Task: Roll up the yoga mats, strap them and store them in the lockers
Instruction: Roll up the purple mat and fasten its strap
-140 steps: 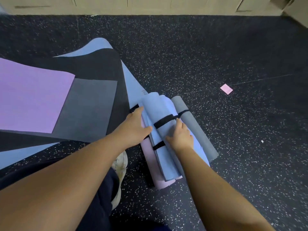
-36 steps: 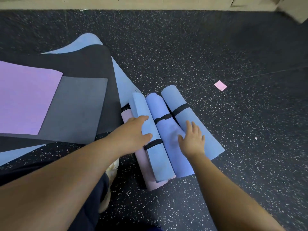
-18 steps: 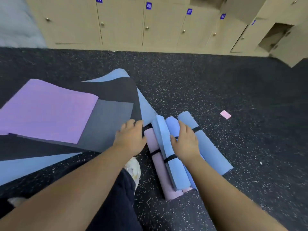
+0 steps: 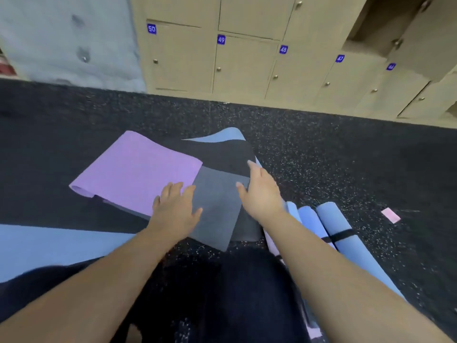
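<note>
Underfoot, the floor (image 4: 321, 154) is black rubber flecked with white, running back to a wall of pale wooden lockers (image 4: 247, 63). Small blue number plates mark the doors: 50, 49, 48, 47, and one more too blurred to read. Each shut door carries a small round knob, and at the upper right one locker door (image 4: 408, 40) stands open. To the left of the lockers a pale grey-blue padded panel (image 4: 69, 38) covers the wall.

Several unrolled mats lie stacked on the floor. A purple mat (image 4: 138, 172) sits on top, over a grey mat (image 4: 217, 209), which lies on a black mat (image 4: 222, 152); a blue mat (image 4: 49, 246) spreads beneath them all, its far corner curling up behind the black one. Both hands are spread with fingers extended, gripping nothing. The left hand (image 4: 176, 211) sits at the seam between the purple and grey mats; whether it presses on them cannot be told. The right hand (image 4: 262, 194) reaches over the right edge of the grey and black mats.

Just right of the right forearm, the rolled blue mats (image 4: 331, 226) lie side by side on the floor, bound with a black strap (image 4: 342, 235), with a rolled pink mat (image 4: 272, 243) partly hidden beside them. A small pink scrap (image 4: 390, 215) lies on the floor well apart to the right. Dark trousers (image 4: 235, 293) fill the bottom centre.
</note>
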`<state>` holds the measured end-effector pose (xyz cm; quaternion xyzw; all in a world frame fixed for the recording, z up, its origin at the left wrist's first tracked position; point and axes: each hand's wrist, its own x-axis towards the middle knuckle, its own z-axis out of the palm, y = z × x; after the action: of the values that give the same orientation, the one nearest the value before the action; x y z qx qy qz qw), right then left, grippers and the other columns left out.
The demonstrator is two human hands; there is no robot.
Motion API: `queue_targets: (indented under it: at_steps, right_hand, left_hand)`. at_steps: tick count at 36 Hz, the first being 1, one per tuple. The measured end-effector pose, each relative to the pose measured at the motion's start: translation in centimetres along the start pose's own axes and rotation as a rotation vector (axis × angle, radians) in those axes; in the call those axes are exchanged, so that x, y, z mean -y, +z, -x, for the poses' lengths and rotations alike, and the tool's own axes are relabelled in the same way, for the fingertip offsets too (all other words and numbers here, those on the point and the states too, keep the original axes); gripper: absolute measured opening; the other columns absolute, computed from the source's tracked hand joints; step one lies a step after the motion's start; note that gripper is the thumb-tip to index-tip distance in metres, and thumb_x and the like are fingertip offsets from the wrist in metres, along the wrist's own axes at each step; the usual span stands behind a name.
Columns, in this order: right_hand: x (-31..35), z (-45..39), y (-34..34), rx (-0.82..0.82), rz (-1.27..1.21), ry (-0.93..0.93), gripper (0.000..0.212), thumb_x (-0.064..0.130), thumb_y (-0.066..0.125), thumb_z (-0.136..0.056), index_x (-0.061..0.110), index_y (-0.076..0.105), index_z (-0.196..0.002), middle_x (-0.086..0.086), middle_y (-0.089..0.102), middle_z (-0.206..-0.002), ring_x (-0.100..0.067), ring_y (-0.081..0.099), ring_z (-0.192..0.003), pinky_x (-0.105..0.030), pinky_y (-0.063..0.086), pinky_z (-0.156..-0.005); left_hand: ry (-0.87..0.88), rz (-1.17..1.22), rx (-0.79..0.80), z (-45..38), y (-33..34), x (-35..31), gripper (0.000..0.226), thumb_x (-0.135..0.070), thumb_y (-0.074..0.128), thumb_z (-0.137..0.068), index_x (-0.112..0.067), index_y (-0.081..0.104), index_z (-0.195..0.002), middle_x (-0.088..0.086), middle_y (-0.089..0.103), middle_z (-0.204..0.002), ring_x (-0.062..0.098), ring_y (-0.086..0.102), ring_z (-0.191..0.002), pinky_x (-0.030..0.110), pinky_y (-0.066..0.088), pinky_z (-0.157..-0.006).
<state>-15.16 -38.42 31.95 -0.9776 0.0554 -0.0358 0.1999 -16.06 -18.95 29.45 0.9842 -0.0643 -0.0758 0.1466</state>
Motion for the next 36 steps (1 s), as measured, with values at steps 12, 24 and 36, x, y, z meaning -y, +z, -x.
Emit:
queue_targets:
  at_steps: [12,24,36]
  right_hand:
    - [4.4,-3.2,8.9,0.292,-0.068,0.132,0.067,0.036,0.048,-0.099,0.018,0.012,-0.153,-0.01,0.03,-0.15,-0.03,0.034,-0.134,-0.046,0.032,-0.109]
    - [2.8,-10.3,17.9,0.468,-0.028,0.202,0.061,0.033,0.042,-0.101,0.021,0.011,-0.152,-0.008,0.03,-0.148,-0.03,0.042,-0.126,-0.047,0.044,-0.099]
    - [0.0,-14.7,24.7,0.617,0.162,0.024,0.059,0.032,0.039,-0.102,0.031,0.01,-0.153,-0.006,0.027,-0.151,-0.031,0.035,-0.132,-0.045,0.04,-0.1]
  left_hand:
    - [-0.201,0.129,0.05,-5.2,0.8,7.9,0.065,-0.043,0.045,-0.098,-0.022,0.016,-0.153,0.01,0.002,-0.16,0.028,-0.004,-0.148,0.049,0.01,-0.119]
    - [-0.209,-0.043,0.257,-14.0,8.2,15.0,0.06,-0.037,0.041,-0.101,-0.029,0.012,-0.153,0.009,-0.007,-0.161,0.028,-0.011,-0.148,0.049,0.007,-0.119]
    - [-0.087,-0.202,0.454,-19.8,18.5,18.0,0.057,-0.033,0.042,-0.102,-0.045,0.015,-0.15,0.007,-0.01,-0.161,0.032,-0.009,-0.148,0.051,0.008,-0.119]
